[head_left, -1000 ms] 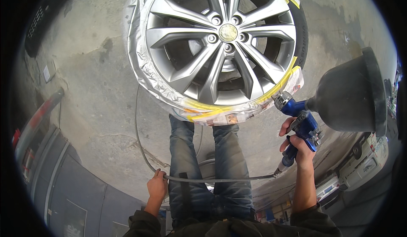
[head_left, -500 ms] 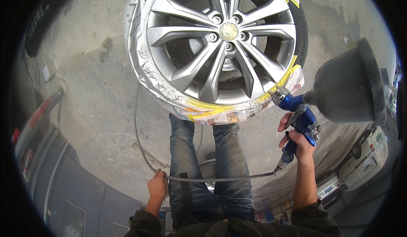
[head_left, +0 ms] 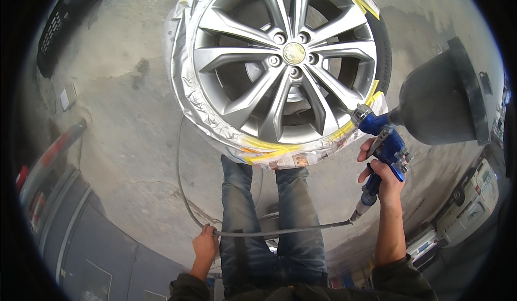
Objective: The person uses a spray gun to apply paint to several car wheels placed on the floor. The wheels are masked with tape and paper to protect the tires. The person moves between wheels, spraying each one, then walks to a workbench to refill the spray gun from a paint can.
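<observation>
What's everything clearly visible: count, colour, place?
Wheel: one, silver, upper centre
Tyre: one, black, around wheel
Masking sheet: one, silvery, wheel's left
Paper: count unclear, pale, wheel's bottom
Tape: several strips, yellow, wheel's edge
Spray gun: one, blue, right
Cup: one, dark, on spray gun
Hose: one, grey, across legs
Perforated panel: one, black, upper left
Small object: one, pale, left
Bar: one, red, grey, left
Vehicle: at least one, white, lower right
Floor: one, grey, beneath
Legs: two, blue jeans, lower centre
Left grip: one, bare, on hose
Right grip: one, bare, on spray gun
</observation>
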### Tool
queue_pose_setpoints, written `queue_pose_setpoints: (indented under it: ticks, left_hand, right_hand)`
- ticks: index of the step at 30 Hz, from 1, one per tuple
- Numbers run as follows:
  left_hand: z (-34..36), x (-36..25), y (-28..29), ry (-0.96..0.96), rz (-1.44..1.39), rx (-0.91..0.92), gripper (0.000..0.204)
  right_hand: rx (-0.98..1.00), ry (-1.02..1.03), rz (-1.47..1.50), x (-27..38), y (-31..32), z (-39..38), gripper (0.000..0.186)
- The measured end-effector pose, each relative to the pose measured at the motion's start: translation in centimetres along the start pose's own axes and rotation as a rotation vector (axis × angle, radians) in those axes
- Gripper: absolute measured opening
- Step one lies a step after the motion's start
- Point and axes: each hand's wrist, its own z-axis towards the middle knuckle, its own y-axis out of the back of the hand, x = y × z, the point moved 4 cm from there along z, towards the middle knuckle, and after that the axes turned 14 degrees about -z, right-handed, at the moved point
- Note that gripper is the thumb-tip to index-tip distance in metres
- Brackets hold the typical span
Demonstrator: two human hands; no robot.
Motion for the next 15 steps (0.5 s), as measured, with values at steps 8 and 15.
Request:
queue_pose_setpoints:
  ticks: [8,15]
  left_hand:
    - [0.1,0.8,0.5,0.025,0.011,0.016,0.020]
    - [0.6,1.1,-0.3,0.028,-0.035,0.018,0.020]
  right_hand:
    - [0.138,-0.067,0.036,0.6,-2.1,-1.2,0.048]
    - [0.176,-0.045,0.007,1.1,-3.3,-0.5,0.049]
